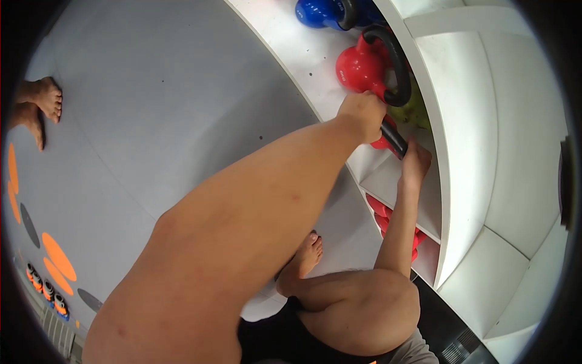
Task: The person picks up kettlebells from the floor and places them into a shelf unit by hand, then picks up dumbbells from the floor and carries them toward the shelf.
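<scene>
My left hand [362, 115] is closed around one end of the black handle [395, 139] of a red kettlebell [379, 144] at the edge of a white shelf. At the other end of that handle my right hand [416, 161] is wrapped, with its fingers partly turned away from view. Most of this kettlebell's body is hidden behind my left hand and the handle. Just beyond my left hand stands another red kettlebell [359, 68], its black handle arching to the right. A yellow-green kettlebell [410, 112] shows partly behind it.
Blue kettlebells [318, 13] sit farther along the white shelf [285, 36]. Red weights [381, 209] lie in a lower compartment near my right forearm. Another person's bare feet [45, 100] stand on the grey floor [151, 103] at left. Orange and grey ovals [59, 255] mark the floor.
</scene>
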### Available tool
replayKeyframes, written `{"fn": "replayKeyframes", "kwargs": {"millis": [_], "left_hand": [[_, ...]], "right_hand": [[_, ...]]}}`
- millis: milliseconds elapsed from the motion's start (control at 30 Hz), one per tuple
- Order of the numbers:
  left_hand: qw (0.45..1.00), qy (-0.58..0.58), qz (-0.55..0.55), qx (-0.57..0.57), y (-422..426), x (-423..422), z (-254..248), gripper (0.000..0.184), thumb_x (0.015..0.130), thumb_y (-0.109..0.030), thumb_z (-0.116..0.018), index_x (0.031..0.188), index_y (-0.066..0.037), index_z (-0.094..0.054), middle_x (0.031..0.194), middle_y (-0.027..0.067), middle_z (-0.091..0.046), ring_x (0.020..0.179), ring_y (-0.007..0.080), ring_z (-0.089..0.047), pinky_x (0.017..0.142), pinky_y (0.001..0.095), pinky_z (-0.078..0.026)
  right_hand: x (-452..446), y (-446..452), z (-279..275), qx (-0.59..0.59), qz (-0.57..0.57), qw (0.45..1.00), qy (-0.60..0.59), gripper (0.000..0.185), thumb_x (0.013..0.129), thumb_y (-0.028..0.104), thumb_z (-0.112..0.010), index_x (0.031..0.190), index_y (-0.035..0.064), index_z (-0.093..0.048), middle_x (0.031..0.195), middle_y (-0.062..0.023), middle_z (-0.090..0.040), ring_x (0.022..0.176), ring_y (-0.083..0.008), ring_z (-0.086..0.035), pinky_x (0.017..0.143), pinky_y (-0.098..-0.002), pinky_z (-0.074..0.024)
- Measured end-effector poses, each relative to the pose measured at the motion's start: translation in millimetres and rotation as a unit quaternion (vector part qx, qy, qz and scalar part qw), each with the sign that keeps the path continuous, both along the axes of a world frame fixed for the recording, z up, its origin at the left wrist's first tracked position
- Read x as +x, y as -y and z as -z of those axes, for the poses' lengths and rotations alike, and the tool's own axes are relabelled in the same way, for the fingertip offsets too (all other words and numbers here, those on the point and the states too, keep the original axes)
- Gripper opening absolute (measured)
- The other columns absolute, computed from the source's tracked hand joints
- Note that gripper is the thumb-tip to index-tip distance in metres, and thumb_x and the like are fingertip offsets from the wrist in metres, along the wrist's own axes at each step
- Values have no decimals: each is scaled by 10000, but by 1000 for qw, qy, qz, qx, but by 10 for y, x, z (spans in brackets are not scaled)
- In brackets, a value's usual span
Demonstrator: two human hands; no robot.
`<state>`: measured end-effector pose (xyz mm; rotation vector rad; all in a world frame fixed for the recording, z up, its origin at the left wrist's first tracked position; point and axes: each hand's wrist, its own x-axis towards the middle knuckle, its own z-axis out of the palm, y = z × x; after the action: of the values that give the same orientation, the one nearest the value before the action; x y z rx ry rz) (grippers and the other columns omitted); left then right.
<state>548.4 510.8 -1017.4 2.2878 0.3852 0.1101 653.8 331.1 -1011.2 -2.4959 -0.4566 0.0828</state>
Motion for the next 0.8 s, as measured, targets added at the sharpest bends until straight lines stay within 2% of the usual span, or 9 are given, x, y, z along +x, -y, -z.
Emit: {"fn": "replayKeyframes", "kwargs": {"millis": [100,200,233,333,400,433,667,733,800], "left_hand": [[999,-41,4,-15,9,250,-139,270,729,-71,-611,977,-49,-716,1013,187,-689,990,327,-676,816,401,-564],[995,-75,39,-44,-31,275,-285,313,736,-46,-605,1032,-54,-708,1037,212,-694,999,337,-682,843,402,-561],[997,-53,39,-34,3,290,-230,349,725,-20,-602,1061,-38,-695,1012,215,-701,969,344,-690,841,398,-563],[999,-26,35,-23,101,287,-100,343,732,-23,-596,1062,-18,-690,977,214,-705,970,340,-690,835,395,-563],[998,-28,38,-29,167,322,-87,326,742,-31,-590,1052,-12,-690,977,220,-703,971,341,-689,834,392,-561],[998,-34,40,-36,170,333,-86,311,752,-38,-583,1042,-6,-691,978,225,-701,971,343,-689,833,388,-560],[994,-52,78,64,182,297,-54,261,785,-91,-607,1020,-31,-706,1024,176,-711,991,311,-693,820,387,-560],[994,-76,63,56,166,296,-142,261,801,-120,-626,1042,-53,-703,1074,140,-709,1014,294,-688,816,398,-559],[992,-86,73,59,117,309,-191,279,809,-121,-623,1071,-62,-697,1097,134,-703,1021,295,-686,817,396,-557]], "right_hand": [[279,124,246,104,102,989,-6,401,962,263,-543,712,-19,-680,609,-73,-627,537,-146,-547,558,-307,-410],[127,51,91,147,165,973,-63,349,949,250,-540,795,-19,-700,732,-94,-680,605,-154,-581,588,-309,-432],[169,77,185,155,143,977,18,328,946,255,-537,858,-10,-709,820,-95,-689,680,-150,-598,633,-302,-452],[205,96,154,100,109,988,41,368,947,296,-506,1023,0,-710,1075,-114,-696,917,-205,-644,817,-332,-489],[172,79,138,-68,58,983,163,450,957,333,-457,1074,-30,-695,1107,-166,-699,1015,-294,-656,898,-390,-481],[185,132,210,-52,56,982,175,507,968,365,-416,1104,-45,-681,1130,-226,-682,1033,-388,-646,900,-443,-487],[-184,-90,36,-56,165,959,225,557,989,433,-388,1095,-13,-705,1080,-250,-686,957,-444,-648,888,-470,-496],[-230,-194,-88,-152,184,957,167,598,989,480,-374,1122,-6,-696,1099,-237,-685,979,-431,-648,886,-471,-498],[-269,-244,-151,-142,181,959,166,608,985,495,-374,1143,-2,-687,1106,-232,-684,988,-428,-646,889,-473,-496]]}}
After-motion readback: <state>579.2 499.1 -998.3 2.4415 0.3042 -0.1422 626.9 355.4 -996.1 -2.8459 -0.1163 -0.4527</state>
